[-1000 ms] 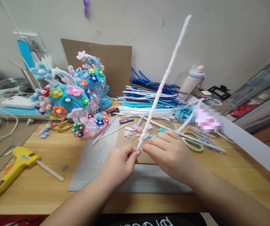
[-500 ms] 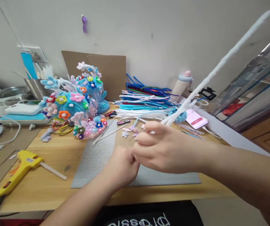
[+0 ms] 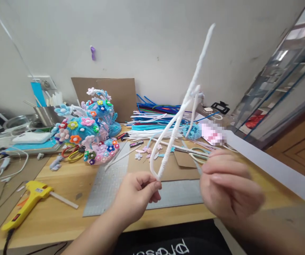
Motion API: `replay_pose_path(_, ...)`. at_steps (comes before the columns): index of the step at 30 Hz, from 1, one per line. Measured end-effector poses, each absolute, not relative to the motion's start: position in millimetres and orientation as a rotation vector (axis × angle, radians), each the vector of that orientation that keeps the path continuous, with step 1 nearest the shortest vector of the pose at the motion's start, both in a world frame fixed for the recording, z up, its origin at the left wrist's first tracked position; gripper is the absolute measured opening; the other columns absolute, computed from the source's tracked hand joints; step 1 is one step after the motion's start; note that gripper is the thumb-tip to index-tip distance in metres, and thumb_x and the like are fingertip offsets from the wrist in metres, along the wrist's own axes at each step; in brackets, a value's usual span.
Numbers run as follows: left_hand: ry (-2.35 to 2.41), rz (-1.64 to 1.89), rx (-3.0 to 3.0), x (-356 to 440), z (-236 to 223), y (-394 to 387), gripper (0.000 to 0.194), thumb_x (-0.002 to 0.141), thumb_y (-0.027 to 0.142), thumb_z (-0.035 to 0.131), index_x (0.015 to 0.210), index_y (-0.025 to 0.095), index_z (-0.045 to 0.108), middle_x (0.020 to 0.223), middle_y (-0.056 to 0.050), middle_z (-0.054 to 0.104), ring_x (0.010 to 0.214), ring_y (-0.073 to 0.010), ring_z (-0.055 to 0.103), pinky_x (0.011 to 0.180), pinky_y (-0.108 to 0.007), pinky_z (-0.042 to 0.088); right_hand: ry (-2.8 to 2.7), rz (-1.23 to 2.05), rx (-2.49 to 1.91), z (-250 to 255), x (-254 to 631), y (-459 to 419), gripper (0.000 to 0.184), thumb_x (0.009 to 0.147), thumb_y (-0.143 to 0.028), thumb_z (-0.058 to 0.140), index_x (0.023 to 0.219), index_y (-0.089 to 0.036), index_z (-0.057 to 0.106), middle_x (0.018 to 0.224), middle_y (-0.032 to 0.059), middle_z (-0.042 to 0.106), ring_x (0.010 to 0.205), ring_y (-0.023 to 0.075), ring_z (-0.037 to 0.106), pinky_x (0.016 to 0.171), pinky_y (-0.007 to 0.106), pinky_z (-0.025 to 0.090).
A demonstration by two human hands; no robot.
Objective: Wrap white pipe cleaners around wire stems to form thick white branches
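My left hand (image 3: pixel 139 193) pinches the bottom of a white pipe cleaner stem (image 3: pixel 175 131) between thumb and finger. The stem leans up to the right; its upper part looks thick and wrapped. A thinner strand bows out to the left in a loop, and another short end hangs to the right near mid-height. Apart from the stem, my right hand (image 3: pixel 232 184) is raised at the right with curled fingers, blurred by motion, so whether it holds anything does not show. Beneath lie small pastel flowers (image 3: pixel 139 156) and scissors (image 3: pixel 192 151) on cardboard (image 3: pixel 165 170).
A yellow glue gun (image 3: pixel 26 205) lies at the left on the wooden table. Decorated pipe cleaner flower pieces (image 3: pixel 84 127) stand behind the grey cutting mat (image 3: pixel 107 187). Bundled pipe cleaners (image 3: pixel 154 122) are stacked at the back. A phone (image 3: pixel 212 132) rests at the right.
My right hand has let go of the white stem and moved right and down. The stem has swung more upright, with its lower loop now showing above my left hand.
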State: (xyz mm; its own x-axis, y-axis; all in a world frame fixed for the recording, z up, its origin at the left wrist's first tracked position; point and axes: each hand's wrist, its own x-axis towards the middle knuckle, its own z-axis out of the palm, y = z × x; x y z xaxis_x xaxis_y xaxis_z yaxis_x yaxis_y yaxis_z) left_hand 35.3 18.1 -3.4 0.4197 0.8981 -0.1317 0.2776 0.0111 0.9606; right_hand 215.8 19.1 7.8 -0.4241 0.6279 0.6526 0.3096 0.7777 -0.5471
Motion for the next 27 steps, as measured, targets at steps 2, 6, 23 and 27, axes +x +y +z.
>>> replay_pose_path(2,0.974,0.64,1.379,36,1,16,0.025,0.075,0.034,0.061,0.059,0.013,0.061,0.05,-0.003,0.064,0.045,-0.01,0.054,0.048,-0.021,0.044,-1.868,0.597,-0.699,-4,216,14,0.009,0.086,-0.032,0.055,0.094,-0.029,0.059,0.098,0.0024,0.065,0.111,0.0249,0.052,0.097,0.049,0.036)
replay_pose_path(6,0.738,0.576,1.156,38,5,11,0.03,0.069,0.04,0.069,0.059,0.012,0.063,0.047,-0.003,0.064,0.04,-0.0084,0.054,0.043,-0.018,0.044,-1.447,0.935,-0.6,-19,213,7,0.01,0.084,-0.03,0.057,0.094,-0.029,0.055,0.108,0.0015,0.065,0.116,0.0243,0.052,0.099,0.049,0.036)
replay_pose_path(23,0.5,0.423,0.925,48,0,-7,0.029,0.069,0.039,0.073,0.062,0.011,0.068,0.049,-0.004,0.066,0.035,-0.0068,0.054,0.035,-0.014,0.041,-2.192,0.349,-0.623,0,223,5,0.025,0.093,-0.025,0.036,0.106,-0.024,0.058,0.098,0.0024,0.065,0.088,0.018,0.055,0.089,0.041,0.031)
replay_pose_path(27,0.561,0.45,0.966,47,0,-7,0.033,0.067,0.042,0.074,0.062,0.011,0.066,0.047,-0.003,0.064,0.035,-0.007,0.054,0.035,-0.014,0.04,-2.206,0.332,-0.747,-6,226,8,0.024,0.094,-0.027,0.037,0.101,-0.022,0.059,0.1,0.0044,0.064,0.095,0.0196,0.054,0.088,0.04,0.031)
